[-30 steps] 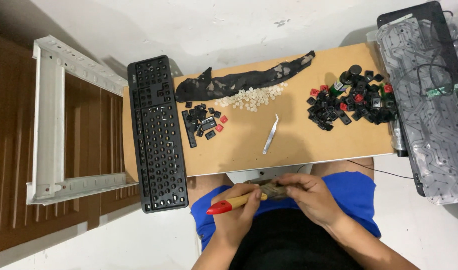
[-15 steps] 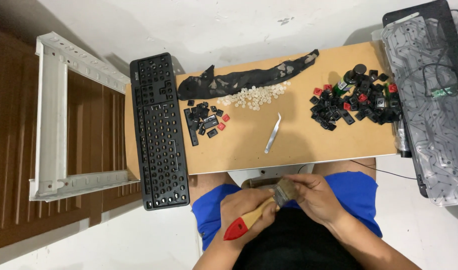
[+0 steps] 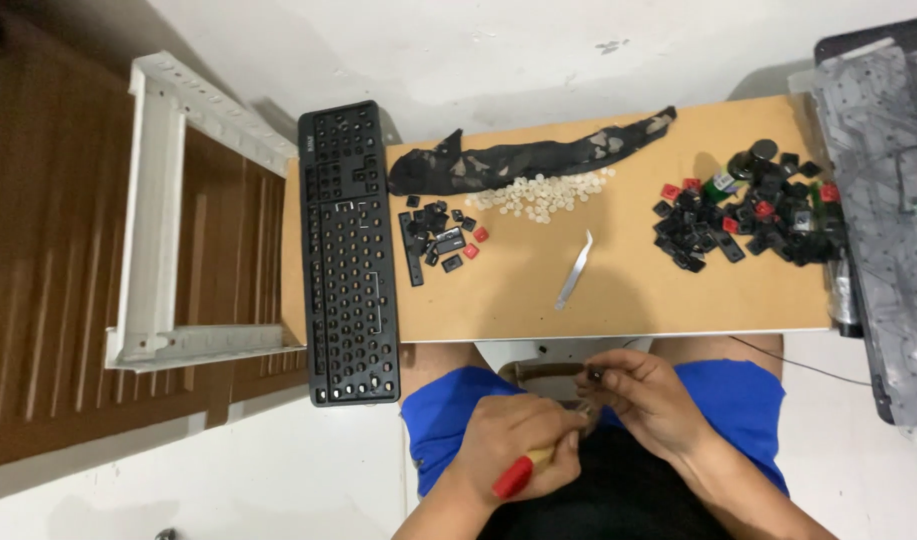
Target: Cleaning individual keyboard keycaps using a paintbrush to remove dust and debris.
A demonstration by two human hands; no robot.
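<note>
Left hand (image 3: 523, 450) was wrapped shut around a brush (image 3: 530, 466) with a red-tipped wooden handle, held over the lap just below the desk (image 3: 618, 300) edge. Right hand (image 3: 643, 395) had its fingers (image 3: 603, 378) pinched on a small dark keycap (image 3: 594, 375), touching the brush end. On the desk: keyboard (image 3: 346, 250) at left with keys missing, small keycap pile (image 3: 438, 235) beside it, white domes (image 3: 543, 192), dark cloth (image 3: 528, 160), tweezers (image 3: 575, 268), bigger keycap pile (image 3: 753, 215) at right.
</note>
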